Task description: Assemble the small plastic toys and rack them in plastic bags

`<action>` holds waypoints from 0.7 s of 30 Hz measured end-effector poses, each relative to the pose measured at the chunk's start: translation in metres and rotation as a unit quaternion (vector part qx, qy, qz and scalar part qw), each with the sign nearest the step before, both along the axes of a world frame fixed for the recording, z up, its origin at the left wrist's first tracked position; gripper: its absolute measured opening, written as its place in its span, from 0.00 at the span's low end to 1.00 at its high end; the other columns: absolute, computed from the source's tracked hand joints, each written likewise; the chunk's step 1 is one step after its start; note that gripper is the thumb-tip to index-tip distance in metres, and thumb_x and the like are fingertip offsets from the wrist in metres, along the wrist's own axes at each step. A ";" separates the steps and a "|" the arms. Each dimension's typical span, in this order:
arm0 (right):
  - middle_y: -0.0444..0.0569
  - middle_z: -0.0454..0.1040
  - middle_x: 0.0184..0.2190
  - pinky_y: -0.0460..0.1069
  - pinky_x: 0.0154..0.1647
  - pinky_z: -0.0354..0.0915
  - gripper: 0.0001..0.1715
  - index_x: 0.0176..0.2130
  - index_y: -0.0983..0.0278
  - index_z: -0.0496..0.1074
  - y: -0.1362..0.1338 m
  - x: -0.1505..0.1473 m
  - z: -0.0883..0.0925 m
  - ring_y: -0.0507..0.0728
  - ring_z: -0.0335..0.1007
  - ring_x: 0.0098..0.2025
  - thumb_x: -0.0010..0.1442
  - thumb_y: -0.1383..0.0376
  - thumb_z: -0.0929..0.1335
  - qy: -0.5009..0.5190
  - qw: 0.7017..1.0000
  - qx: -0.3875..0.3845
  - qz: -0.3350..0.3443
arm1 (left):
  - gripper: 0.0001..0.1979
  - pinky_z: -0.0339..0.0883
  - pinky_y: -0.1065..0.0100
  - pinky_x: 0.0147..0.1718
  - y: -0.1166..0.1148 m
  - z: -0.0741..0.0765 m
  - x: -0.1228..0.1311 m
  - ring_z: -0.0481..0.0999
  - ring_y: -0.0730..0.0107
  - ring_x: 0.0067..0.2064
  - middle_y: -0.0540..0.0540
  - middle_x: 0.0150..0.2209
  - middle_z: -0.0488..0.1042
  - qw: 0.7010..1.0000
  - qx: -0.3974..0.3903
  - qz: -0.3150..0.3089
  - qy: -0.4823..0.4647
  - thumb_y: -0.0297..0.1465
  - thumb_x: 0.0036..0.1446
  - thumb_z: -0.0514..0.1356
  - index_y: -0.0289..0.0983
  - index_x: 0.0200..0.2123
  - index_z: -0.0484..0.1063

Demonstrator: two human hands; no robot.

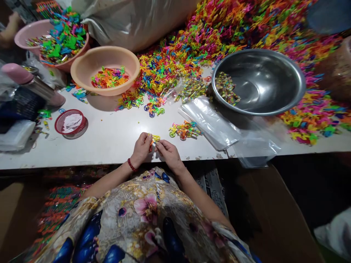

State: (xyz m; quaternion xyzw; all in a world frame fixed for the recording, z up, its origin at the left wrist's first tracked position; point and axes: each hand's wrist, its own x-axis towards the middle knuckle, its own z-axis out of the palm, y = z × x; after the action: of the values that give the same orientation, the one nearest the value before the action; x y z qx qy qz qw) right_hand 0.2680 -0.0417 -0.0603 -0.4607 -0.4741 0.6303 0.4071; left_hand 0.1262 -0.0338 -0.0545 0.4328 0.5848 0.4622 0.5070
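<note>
At the table's front edge, my left hand pinches a small yellow and orange plastic toy between thumb and fingers. A red bead bracelet circles that wrist. My right hand meets it from the other side, its fingertips closed on the same toy near a small white part. The fingers hide much of the toy, so its exact shape is unclear. Just beyond my right hand lies a little heap of colourful plastic toys with wheel-like rings. Clear plastic bags lie to the right of that heap.
A steel bowl with small pieces stands at the right. Behind spreads a large pile of bright plastic toys. Leftward are a peach basin, a red basket and a pink-capped bottle. Another person's arm shows far left.
</note>
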 end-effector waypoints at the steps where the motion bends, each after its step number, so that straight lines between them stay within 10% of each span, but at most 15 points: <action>1: 0.40 0.65 0.22 0.45 0.22 0.52 0.23 0.29 0.63 0.72 0.000 0.001 0.001 0.48 0.52 0.22 0.60 0.47 0.69 -0.003 1.000 0.002 0.001 | 0.22 0.58 0.72 0.22 0.000 -0.001 0.000 0.62 0.77 0.21 0.56 0.22 0.63 1.000 0.005 -0.001 0.010 0.52 0.61 0.57 0.39 0.32 0.63; 15: 0.52 0.79 0.36 0.51 0.43 0.68 0.18 0.43 0.62 0.78 -0.008 -0.006 -0.002 0.57 0.73 0.38 0.69 0.56 0.63 -0.191 0.951 0.242 0.006 | 0.20 0.58 0.71 0.27 0.004 -0.012 0.005 0.61 0.73 0.25 0.54 0.23 0.61 0.999 0.023 0.035 0.023 0.47 0.62 0.60 0.39 0.27 0.62; 21: 0.55 0.78 0.41 0.56 0.51 0.67 0.16 0.41 0.63 0.77 0.016 0.024 -0.005 0.61 0.72 0.45 0.68 0.56 0.65 -0.336 0.899 0.277 -0.049 | 0.13 0.64 0.67 0.38 0.053 -0.007 0.003 0.68 0.68 0.35 0.47 0.33 0.69 0.988 0.095 0.022 0.122 0.38 0.68 0.51 0.38 0.35 0.69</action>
State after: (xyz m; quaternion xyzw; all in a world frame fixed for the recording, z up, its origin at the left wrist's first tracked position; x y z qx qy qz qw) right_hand 0.2923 -0.0261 -0.0649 -0.5360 -0.7150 0.2604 0.3657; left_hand 0.1292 0.0196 -0.0612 0.5189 0.6051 0.4705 0.3785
